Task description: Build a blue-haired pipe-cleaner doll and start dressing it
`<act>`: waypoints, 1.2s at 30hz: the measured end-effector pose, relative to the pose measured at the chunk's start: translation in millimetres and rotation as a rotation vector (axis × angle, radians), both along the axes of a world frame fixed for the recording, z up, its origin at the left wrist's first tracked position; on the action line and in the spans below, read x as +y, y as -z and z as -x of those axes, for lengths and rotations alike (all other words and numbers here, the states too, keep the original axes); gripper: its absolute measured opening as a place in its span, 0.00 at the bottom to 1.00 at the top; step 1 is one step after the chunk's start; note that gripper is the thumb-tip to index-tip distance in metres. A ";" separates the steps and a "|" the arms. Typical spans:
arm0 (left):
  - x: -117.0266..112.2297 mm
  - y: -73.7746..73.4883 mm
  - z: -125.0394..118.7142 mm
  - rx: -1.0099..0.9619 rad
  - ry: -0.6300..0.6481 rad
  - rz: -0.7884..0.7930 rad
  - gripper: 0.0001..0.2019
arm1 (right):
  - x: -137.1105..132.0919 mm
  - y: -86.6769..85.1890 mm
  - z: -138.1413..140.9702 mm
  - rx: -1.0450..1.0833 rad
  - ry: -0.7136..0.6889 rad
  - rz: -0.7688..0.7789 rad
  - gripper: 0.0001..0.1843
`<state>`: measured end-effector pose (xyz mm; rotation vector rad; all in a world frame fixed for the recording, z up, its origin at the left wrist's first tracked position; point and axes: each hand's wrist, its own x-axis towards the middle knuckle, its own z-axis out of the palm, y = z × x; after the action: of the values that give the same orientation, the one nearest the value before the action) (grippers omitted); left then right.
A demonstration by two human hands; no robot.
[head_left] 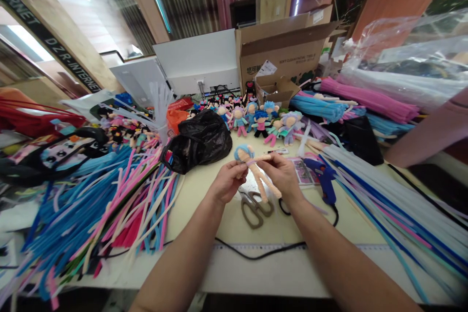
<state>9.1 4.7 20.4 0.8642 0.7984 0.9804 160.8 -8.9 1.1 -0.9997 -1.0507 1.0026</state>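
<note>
A small pipe-cleaner doll [258, 171] with blue hair and a peach body is held up between both hands above the table. My left hand [231, 178] pinches it near the head and shoulder on the left. On the other side, my right hand [283, 175] grips its outstretched arm between thumb and fingers. The doll's legs hang down toward me, over the scissors [255, 210] with grey-brown handles lying on the table. To the right of my right hand rests a blue glue gun [322, 178] with a black cord.
Bundles of coloured pipe cleaners lie left [98, 200] and right [380, 214]. Behind the hands are a black plastic bag [199, 141], several finished dolls [261, 119] and a cardboard box [285, 53]. A black cable [256, 256] crosses the table's front beside a ruler strip.
</note>
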 end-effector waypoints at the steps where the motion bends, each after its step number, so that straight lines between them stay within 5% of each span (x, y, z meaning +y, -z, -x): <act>1: 0.1 0.7 -0.2 -0.001 0.000 0.001 0.17 | -0.1 -0.3 0.1 0.011 -0.002 0.004 0.13; 28: -0.1 4.5 -3.5 0.049 -0.047 0.038 0.15 | 1.8 -7.4 -11.5 0.093 -0.239 0.132 0.13; 36: 2.0 1.4 3.1 -0.121 0.002 -0.015 0.11 | 3.2 -12.4 -3.8 0.096 -0.274 0.120 0.15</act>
<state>6.0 6.7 18.9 0.8099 0.6875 1.0287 164.6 -5.8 13.5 -0.9092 -1.0763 1.3382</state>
